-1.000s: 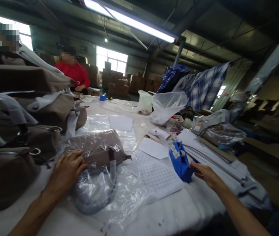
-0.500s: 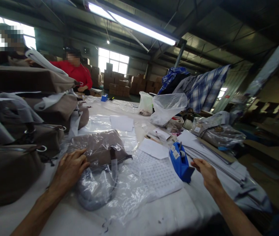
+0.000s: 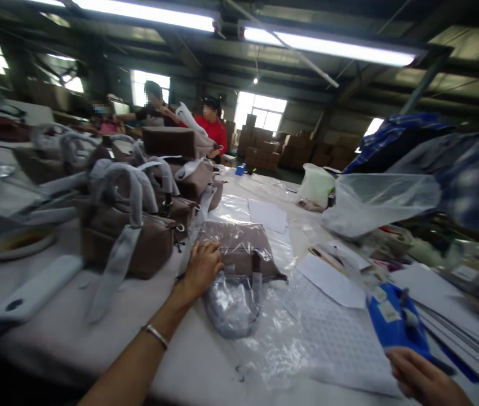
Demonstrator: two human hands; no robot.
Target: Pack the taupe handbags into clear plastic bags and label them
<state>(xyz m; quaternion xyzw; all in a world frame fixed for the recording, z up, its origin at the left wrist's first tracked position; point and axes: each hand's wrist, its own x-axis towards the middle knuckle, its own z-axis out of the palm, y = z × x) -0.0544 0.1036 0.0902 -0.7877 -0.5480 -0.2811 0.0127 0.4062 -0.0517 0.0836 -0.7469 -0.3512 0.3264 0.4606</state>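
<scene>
A taupe handbag (image 3: pixel 245 242) lies in a clear plastic bag (image 3: pixel 275 344), its grey wrapped handle toward me. My left hand (image 3: pixel 200 268) rests flat on the left side of the handbag, over the plastic, fingers stretched out. To the right, a blue tape dispenser (image 3: pixel 387 316) stands at the edge of a printed sheet (image 3: pixel 336 332). My right hand (image 3: pixel 425 375) is at the dispenser's near end, thumb and fingers pinched together. Motion smears it, and whatever lies between those fingertips cannot be made out.
Several taupe handbags (image 3: pixel 150 242) with wrapped handles stand at the left. A white handheld object (image 3: pixel 36 290) and a tape roll (image 3: pixel 22 239) lie beyond my left arm. White papers (image 3: pixel 332 276) and a translucent bag (image 3: pixel 383 197) occupy the right. Co-workers (image 3: pixel 214 132) are at the far end.
The view has swung left, bringing more handbags into sight. My left hand stays on the wrapped handbag. My right hand has come closer to the dispenser's near end, still pinched.
</scene>
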